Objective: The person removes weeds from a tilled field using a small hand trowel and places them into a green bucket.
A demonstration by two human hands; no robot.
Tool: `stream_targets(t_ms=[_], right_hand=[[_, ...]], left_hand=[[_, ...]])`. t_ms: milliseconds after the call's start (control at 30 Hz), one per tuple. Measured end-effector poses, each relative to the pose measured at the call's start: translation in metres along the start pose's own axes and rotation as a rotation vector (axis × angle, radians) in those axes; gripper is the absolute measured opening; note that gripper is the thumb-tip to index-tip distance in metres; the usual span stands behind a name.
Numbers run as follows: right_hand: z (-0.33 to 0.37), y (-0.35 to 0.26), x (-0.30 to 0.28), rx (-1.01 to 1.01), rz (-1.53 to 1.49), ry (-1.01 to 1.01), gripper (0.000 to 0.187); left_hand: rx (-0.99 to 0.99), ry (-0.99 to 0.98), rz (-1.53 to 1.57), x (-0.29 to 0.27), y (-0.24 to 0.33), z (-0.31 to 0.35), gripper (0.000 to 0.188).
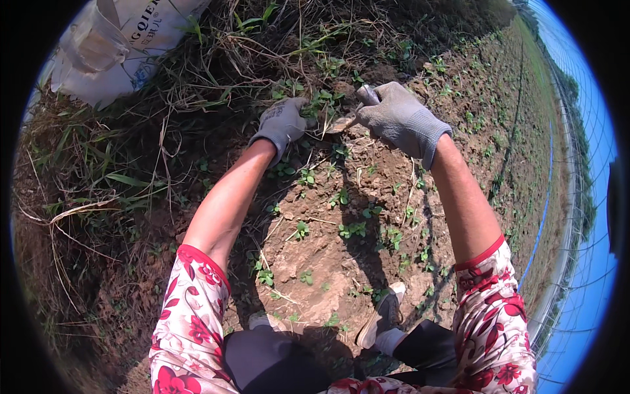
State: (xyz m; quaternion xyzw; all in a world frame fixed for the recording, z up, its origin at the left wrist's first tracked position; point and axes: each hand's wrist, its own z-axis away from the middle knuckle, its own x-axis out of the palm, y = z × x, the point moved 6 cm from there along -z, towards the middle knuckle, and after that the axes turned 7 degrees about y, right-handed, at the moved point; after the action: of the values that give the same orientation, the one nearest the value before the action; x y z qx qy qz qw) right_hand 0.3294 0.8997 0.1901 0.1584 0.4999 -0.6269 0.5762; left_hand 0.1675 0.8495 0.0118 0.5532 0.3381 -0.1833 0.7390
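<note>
Both hands wear grey knit gloves. My right hand (399, 119) is wrapped round the pale, rounded handle (367, 96) of a short hand tool, perhaps a small hoe. Its flat, tan-coloured blade (341, 124) points left, low against the soil. Just across from it, my left hand (282, 123) is closed at the edge of a leafy green clump (323, 104). Whatever lies inside its curled fingers is hidden. Small green seedlings (353, 229) grow in the dry brown soil below and between my arms.
Tangled dry and green grass (125, 157) covers the left side. A white printed sack (154, 39) and a clear plastic container (95, 46) lie at the far left. My shoe (382, 315) stands on soil among seedlings. A blue line (545, 203) and a wire fence (590, 262) run along the right.
</note>
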Motion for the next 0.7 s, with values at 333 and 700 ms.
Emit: stream_targets(t_ms=[333,700], right_hand=[[-0.004,-0.009,0.047,-0.003,0.018,0.050,0.022],[0.023,0.018,0.003,-0.114,0.047,0.088,0.015]], left_hand=[[-0.159,0.058,0.186,0.007,-0.011,-0.006,0.036],[-0.068,0.070,0.690,-0.021,0.029,-0.010,0.027]])
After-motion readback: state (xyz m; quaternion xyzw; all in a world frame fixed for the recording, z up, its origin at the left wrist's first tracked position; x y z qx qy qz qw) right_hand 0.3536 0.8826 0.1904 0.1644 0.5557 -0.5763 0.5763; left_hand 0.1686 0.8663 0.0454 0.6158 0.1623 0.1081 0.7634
